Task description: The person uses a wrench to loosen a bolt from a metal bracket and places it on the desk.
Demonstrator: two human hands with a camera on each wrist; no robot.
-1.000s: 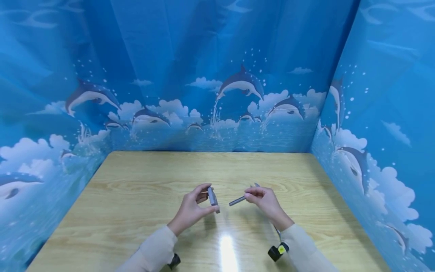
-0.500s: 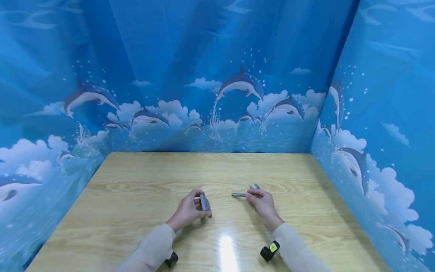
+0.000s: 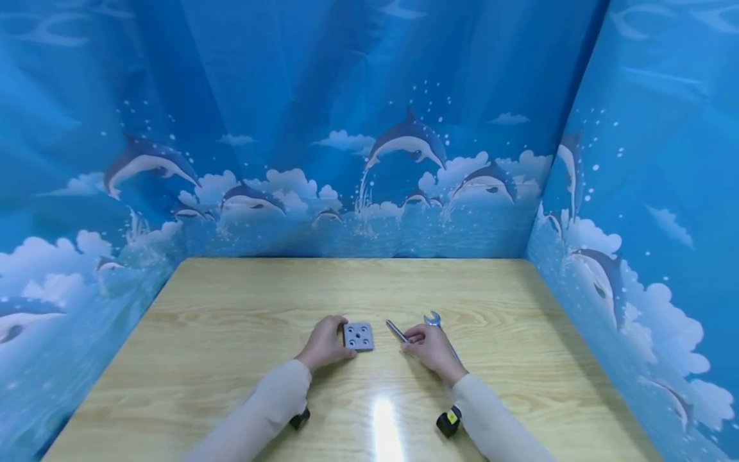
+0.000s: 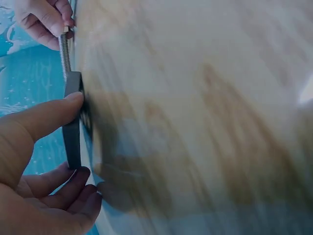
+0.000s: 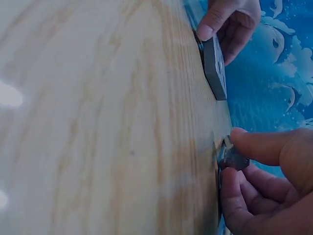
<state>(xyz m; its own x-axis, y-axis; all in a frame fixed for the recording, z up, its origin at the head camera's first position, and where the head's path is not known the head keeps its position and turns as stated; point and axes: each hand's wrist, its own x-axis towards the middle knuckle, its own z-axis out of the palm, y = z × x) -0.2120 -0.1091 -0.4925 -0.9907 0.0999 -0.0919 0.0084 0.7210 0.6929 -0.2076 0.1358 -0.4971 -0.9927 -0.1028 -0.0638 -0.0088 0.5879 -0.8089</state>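
Between thumb and fingers, my left hand (image 3: 323,345) pinches a square grey metal plate (image 3: 358,337) with several holes in its face. Its face is turned up in the head view; the left wrist view shows the plate (image 4: 72,132) edge-on. To its right, my right hand (image 3: 434,351) holds a hex bolt (image 3: 395,330) near its head, the shank pointing away and left, apart from the plate. The thread of the bolt (image 4: 64,56) shows in the left wrist view, its hex head (image 5: 234,157) in the right wrist view. An open-ended wrench (image 3: 433,318) lies beyond the right hand, which partly covers it.
The wood-grain table (image 3: 242,301) extends around both hands. A blue dolphin-print curtain (image 3: 358,128) stands behind the table and along both sides. Black wrist-worn devices (image 3: 448,421) hang below the sleeves, and a bright glare lies at the front of the table.
The plate has turned from tilted on edge to face up. The bolt's tip has swung from pointing left to pointing away and left. More of the wrench has come into view.
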